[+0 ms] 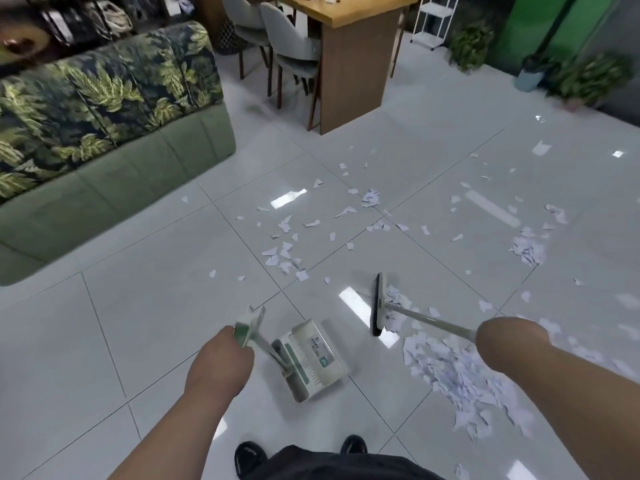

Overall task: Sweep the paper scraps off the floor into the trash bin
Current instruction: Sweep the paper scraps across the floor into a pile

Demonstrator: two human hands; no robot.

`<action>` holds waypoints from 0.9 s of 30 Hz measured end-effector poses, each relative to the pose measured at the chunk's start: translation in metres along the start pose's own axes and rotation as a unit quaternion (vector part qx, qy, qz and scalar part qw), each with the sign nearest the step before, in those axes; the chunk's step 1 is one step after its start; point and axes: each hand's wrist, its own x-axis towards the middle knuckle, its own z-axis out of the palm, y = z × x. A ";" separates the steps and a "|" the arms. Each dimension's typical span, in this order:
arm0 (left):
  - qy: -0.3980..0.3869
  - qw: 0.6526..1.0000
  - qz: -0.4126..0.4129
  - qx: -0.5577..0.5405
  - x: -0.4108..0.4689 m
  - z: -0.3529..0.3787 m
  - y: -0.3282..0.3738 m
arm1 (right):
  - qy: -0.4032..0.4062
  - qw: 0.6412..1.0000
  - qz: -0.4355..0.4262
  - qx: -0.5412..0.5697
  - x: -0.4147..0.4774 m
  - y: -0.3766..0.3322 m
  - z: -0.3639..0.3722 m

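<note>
Gathering step: right hand [502, 336] grips broom [379, 304], left hand [221, 362] grips dustpan [311, 358]. Next, prob push paper pile [460, 379] w/ broom into dustpan.

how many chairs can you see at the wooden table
2. The near chair is tucked against the wooden table; the far chair sits just behind it. Others may be hidden by the table.

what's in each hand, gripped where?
Left hand: dustpan, by its handle top. Right hand: broom, by its pole, well up from the head.
</note>
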 end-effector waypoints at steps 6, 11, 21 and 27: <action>0.009 1.000 -0.003 -0.004 -0.005 0.001 0.013 | -0.019 0.997 -0.056 0.058 0.015 0.000 0.017; 0.022 0.999 -0.026 -0.027 0.006 -0.020 0.004 | 0.014 0.982 -0.159 0.097 0.022 -0.044 -0.006; 0.040 0.995 -0.075 -0.059 0.080 -0.089 -0.046 | -0.014 0.960 -0.280 0.023 0.021 -0.216 -0.121; 0.032 0.991 -0.105 -0.079 0.139 -0.137 -0.085 | -0.034 0.943 -0.329 -0.036 0.026 -0.341 -0.179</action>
